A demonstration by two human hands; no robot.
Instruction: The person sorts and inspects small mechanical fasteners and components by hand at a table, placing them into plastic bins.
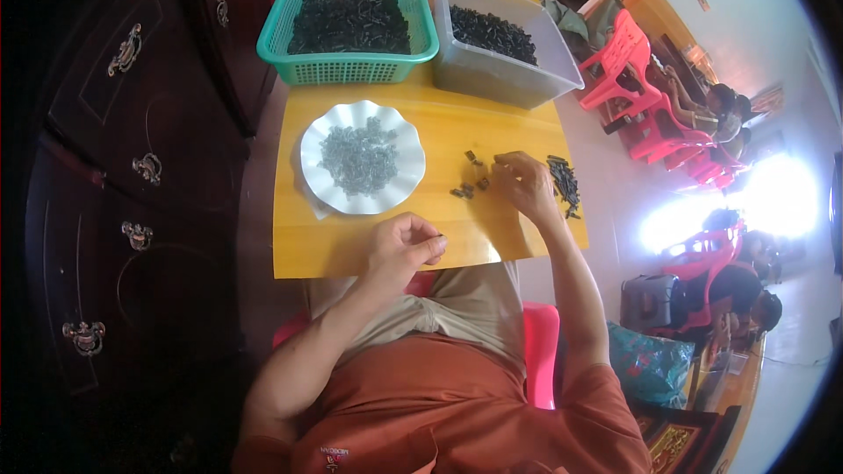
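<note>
My left hand (404,247) hovers near the table's front edge, thumb and forefinger pinched together. A tiny dark tip shows at the fingertips; its kind is too small to tell. My right hand (526,184) is over the right side of the table, fingers curled together, and whatever they may hold is hidden. Just left of it lie a few small black pieces (463,190). A pile of black, tube-like pieces (565,186) lies to its right, by the table edge. Left of both hands, a white wavy-rimmed plate (318,191) carries many small clear pieces (360,156).
At the table's (443,136) far end stand a green basket (351,68) and a translucent grey bin (509,82), both holding black pieces. Dark drawers (132,140) line the left. Pink chairs (625,48) and other people (733,114) are off to the right.
</note>
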